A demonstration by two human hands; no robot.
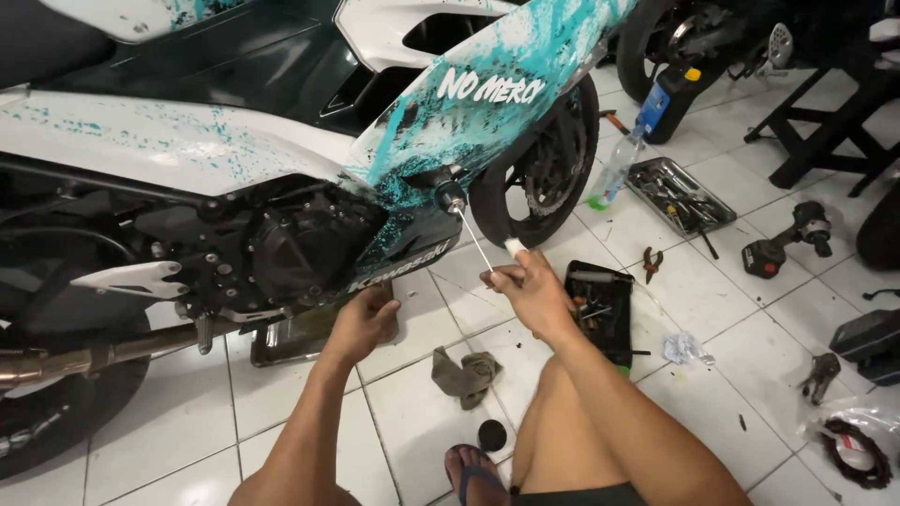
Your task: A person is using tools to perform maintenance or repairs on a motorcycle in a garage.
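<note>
A white, black and teal sport motorcycle [234, 150] stands on a white tiled floor. My right hand [530, 290] grips a long thin T-handle tool [472, 239] whose tip sits in a black frame slider [448, 195] on the side fairing. My left hand [366, 319] rests under the lower fairing edge, next to a metal drain pan [291, 342] below the engine. A grey rag [466, 373] and a small black cap [491, 435] lie on the floor between my knees.
A black tool tray [600, 314] sits by my right hand. Farther right lie a metal tray of tools [680, 195], a plastic bottle [614, 173], pliers [652, 262], a cordless drill [787, 244] and a black stand [825, 122]. My sandalled foot [473, 473] is at the bottom.
</note>
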